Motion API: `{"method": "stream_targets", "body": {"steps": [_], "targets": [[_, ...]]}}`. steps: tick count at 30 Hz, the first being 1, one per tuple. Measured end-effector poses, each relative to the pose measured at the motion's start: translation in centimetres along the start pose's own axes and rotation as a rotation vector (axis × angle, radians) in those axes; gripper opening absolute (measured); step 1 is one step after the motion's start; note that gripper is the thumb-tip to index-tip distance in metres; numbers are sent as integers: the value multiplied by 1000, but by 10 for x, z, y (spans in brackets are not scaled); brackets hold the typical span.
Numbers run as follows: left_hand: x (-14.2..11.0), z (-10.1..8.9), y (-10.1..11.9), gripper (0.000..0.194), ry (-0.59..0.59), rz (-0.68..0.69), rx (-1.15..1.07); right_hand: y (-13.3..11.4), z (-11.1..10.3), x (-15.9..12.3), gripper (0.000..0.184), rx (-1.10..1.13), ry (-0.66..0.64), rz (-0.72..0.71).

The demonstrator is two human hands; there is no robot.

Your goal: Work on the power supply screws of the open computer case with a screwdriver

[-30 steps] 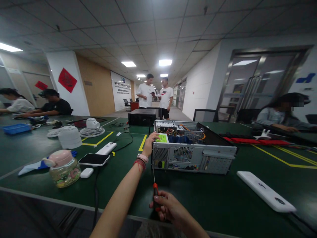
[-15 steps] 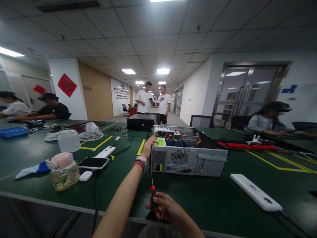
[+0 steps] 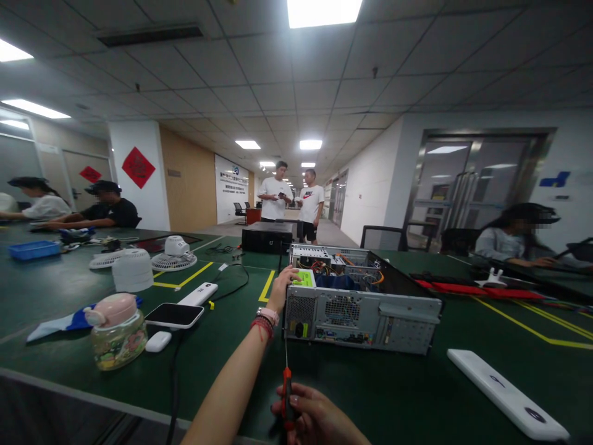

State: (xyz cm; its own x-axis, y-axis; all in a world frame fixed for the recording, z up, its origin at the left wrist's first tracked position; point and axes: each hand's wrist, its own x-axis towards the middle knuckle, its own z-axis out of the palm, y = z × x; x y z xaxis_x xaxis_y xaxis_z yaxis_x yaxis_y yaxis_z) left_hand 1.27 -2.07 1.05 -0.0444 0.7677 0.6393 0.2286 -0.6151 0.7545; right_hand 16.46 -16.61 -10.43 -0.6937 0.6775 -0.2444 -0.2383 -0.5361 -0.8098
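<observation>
An open desktop computer case lies on its side on the green table, its rear panel facing me. My left hand reaches over the case's left top corner, fingers curled against the edge by a bright green label. Red string bracelets and a watch sit on that wrist. My right hand is low at the near edge, closed round the red-and-black handle of a screwdriver. Its thin shaft points up toward the case's rear panel.
A pink-lidded jar, a phone, a small white case and a white power strip lie left. A second white strip lies right. Fans stand behind. Other people sit around the table; two stand in the corridor.
The camera has tilted up and shifted, so my right hand with the screwdriver sits lower in the picture. My left hand stays on the case corner.
</observation>
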Motion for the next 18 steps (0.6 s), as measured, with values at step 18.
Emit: {"method": "stream_targets", "body": {"steps": [18], "targets": [[-1, 9, -12, 34, 121, 69, -90, 2, -7, 5, 47, 61, -35, -2]]}}
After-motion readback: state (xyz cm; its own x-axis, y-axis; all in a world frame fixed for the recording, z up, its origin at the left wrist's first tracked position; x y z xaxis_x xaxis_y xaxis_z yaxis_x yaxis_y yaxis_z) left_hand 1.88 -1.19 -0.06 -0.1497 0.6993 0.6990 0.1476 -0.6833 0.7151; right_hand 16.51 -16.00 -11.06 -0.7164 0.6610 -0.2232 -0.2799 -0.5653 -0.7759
